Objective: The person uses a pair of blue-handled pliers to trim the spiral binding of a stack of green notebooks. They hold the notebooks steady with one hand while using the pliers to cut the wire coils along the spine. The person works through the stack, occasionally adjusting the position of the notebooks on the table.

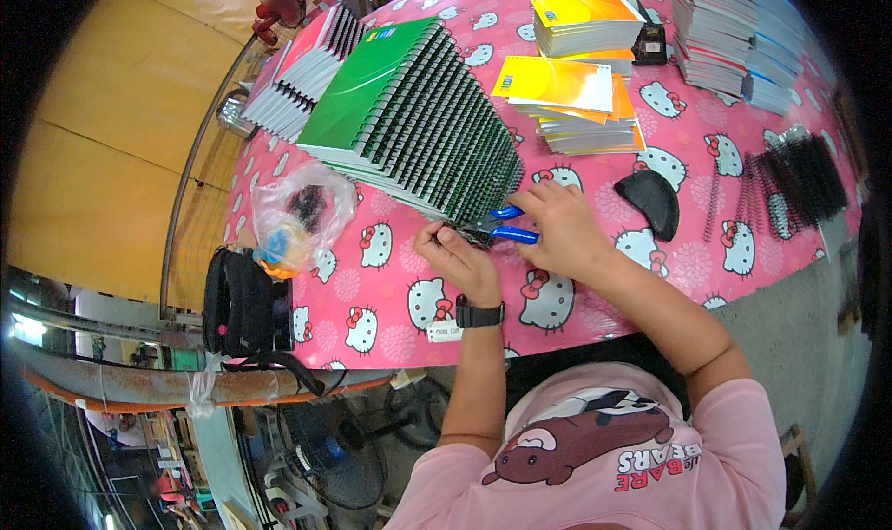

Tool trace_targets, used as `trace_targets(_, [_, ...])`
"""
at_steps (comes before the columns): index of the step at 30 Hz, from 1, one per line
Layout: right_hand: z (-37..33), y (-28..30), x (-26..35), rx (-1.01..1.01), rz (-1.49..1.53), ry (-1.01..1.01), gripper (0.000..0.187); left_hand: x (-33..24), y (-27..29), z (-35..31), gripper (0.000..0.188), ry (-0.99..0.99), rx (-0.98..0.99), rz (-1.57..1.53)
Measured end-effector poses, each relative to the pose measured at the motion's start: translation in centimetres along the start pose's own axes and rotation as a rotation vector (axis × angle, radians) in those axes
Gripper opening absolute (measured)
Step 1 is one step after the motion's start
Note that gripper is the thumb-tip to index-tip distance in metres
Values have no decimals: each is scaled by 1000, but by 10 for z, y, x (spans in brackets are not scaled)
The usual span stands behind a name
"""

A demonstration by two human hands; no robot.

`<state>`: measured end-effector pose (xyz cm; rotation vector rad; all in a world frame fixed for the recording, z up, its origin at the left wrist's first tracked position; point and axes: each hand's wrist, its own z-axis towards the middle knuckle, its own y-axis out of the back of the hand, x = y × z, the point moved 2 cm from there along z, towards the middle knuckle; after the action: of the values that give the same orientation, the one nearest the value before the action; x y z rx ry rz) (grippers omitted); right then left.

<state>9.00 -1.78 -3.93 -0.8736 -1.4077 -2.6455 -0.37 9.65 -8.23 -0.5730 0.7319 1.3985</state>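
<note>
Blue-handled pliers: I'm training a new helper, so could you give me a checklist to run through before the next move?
1. Grip on the tool: ok; the right hand holds the blue-handled pliers.
2. Tool at the work: ok; its tip is at the near lower corner of the stack of green spiral notebooks.
3. Left hand in place: ok; its fingertips are at that same corner.
4. Tip closed on a coil end: cannot tell; too small and partly hidden.
5. Left fingers clear of the tip: not ok; they are very close to it.
6. Loose black coils out of the way: ok; far right on the table.
</note>
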Motion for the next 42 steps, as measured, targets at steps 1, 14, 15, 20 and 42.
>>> trace_targets(1, [-1, 3, 0, -12, -13, -10, 48, -1, -2, 0, 29, 13, -17, -2])
trace_targets(14, [3, -3, -9, 105, 81, -101, 40, -6, -8, 13, 38, 128, -147, -5])
trace_targets(15, [2, 0, -9, 55, 33, -42, 40, -5, -7, 14, 38, 125, -149, -9])
trace_targets(20, [0, -3, -4, -97, -86, 106, 38, -8, -8, 13, 36, 125, -149, -49])
trace_targets(42, [-5, -14, -19, -10, 120, -1, 35, 1, 2, 20, 37, 252, -153, -66])
